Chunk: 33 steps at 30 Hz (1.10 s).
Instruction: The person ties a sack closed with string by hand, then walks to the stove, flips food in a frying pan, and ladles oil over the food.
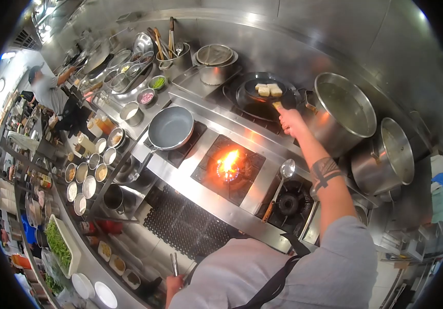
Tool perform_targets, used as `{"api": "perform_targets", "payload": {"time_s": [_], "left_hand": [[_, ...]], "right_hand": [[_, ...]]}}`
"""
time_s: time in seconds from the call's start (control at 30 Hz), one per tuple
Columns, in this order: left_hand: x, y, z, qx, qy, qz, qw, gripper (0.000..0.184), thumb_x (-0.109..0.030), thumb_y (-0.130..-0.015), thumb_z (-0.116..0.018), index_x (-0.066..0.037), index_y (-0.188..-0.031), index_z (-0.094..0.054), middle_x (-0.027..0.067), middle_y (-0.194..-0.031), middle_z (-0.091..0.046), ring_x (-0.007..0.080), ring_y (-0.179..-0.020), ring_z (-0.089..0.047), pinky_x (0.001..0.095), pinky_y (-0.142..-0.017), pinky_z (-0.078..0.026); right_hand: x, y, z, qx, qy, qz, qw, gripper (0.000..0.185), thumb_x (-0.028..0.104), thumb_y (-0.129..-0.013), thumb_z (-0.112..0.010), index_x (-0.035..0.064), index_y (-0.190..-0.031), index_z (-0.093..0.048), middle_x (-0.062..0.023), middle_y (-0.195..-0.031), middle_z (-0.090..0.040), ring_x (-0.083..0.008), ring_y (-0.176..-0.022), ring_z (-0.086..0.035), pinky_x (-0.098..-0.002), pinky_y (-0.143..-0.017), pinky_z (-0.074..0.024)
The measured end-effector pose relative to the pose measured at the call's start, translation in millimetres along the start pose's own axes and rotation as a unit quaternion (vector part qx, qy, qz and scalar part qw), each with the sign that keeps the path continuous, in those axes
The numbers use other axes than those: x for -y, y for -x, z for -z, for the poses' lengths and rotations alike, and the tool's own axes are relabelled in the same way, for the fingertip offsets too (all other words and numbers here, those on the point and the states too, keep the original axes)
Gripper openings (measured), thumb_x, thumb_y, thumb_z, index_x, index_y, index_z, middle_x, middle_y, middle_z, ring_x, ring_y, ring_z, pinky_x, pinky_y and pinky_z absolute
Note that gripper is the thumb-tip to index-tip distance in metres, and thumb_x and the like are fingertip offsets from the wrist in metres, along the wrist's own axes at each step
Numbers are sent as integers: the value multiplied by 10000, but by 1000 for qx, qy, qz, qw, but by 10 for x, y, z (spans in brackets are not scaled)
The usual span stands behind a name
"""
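My right hand is wrapped round the handle of a small black frying pan. Several pale, blocky pieces of food lie in the pan. It is over a wider dark pan on the back of the range; whether the two touch I cannot tell. Low at my left side, my left hand is closed on a slim metal utensil that looks like tongs, pointing up. In front of me a burner flame burns tall and orange with no pan on it.
A grey frying pan sits left of the flame. Two large stockpots stand at right. A long spoon lies by the unlit front burner. Ingredient bowls line the left counter; another person stands beyond.
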State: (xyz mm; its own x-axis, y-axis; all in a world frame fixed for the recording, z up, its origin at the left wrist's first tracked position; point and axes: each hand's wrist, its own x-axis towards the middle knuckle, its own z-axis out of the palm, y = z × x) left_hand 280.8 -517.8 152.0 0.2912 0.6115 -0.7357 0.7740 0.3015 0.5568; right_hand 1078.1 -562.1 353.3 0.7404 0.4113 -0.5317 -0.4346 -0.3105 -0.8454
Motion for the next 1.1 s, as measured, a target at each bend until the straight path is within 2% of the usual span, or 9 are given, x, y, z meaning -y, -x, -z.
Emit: {"api": "perform_targets", "payload": {"time_s": [0.13, 0.23, 0.4, 0.5, 0.6, 0.67, 0.8, 1.0, 1.1], "left_hand": [[-80, 27, -140, -118, -31, 124, 985, 285, -192, -731, -764, 63, -670, -651, 91, -554, -595, 152, -498, -589, 346, -458, -439], [619, -302, -263, -131, -58, 96, 985, 289, -234, -728, -767, 42, -732, -681, 98, -596, -629, 157, -556, -621, 354, -510, -467], [687, -607, -210, -108, -244, -72, 961, 212, -253, -729, -742, -74, -843, -737, 112, -635, -659, 229, -603, -657, 391, -562, -504], [720, -499, -128, -38, -443, -250, 860, 192, -245, -724, -725, -152, -889, -754, 130, -639, -661, 287, -599, -665, 415, -567, -517], [1093, -785, -106, -72, -347, -299, 886, 206, -253, -696, -715, -257, -899, -749, 157, -646, -649, 347, -615, -658, 446, -576, -528], [947, -638, 49, -26, -376, -296, 878, 111, -196, -723, -719, -130, -812, -719, 123, -588, -616, 280, -534, -633, 408, -503, -494], [800, -371, 246, 68, -37, -109, 991, 117, -131, -763, -697, -39, -718, -641, 75, -548, -561, 206, -465, -579, 367, -435, -445], [181, 246, 360, 61, 26, 36, 997, 183, -101, -781, -681, -17, -658, -575, 47, -544, -525, 147, -425, -509, 328, -398, -408], [555, 153, 327, 52, -25, 20, 998, 67, -156, -760, -674, -98, -753, -641, 107, -606, -575, 258, -533, -568, 393, -488, -459]], "right_hand": [[1006, 350, 301, -42, 95, 166, 981, 430, 414, -936, -644, 82, -673, -568, 7, -499, -452, -114, -352, -408, -293, -321, -225], [2268, 1086, 435, -212, 463, 401, 761, 478, 392, -955, -561, -51, -824, -685, -117, -680, -634, -239, -610, -606, -421, -578, -471], [3389, 1653, 455, -184, 345, 293, 872, 372, 334, -922, -580, 43, -691, -568, -31, -561, -494, -105, -412, -366, -325, -363, -236], [2904, 1121, 432, -77, 128, 311, 939, 315, 326, -930, -608, 63, -763, -557, 15, -581, -459, -81, -420, -325, -281, -367, -207], [1999, 1011, 130, -28, 20, 239, 970, 435, 476, -922, -651, 107, -750, -498, 56, -572, -423, -36, -396, -281, -233, -359, -174], [1288, 928, -26, 31, -52, 149, 987, 467, 521, -900, -659, 125, -729, -481, 86, -505, -355, -29, -343, -286, -218, -336, -179], [159, 793, -287, 4, -87, 30, 996, 448, 464, -926, -629, 120, -691, -465, 62, -495, -347, -64, -347, -281, -239, -348, -191], [-697, 595, -115, -10, -49, 60, 997, 451, 489, -936, -611, 125, -713, -466, 71, -507, -327, -54, -356, -252, -240, -361, -176], [-829, 698, -5, -35, -32, 93, 995, 442, 484, -940, -603, 124, -721, -471, 68, -507, -329, -55, -353, -255, -245, -356, -180]]}}
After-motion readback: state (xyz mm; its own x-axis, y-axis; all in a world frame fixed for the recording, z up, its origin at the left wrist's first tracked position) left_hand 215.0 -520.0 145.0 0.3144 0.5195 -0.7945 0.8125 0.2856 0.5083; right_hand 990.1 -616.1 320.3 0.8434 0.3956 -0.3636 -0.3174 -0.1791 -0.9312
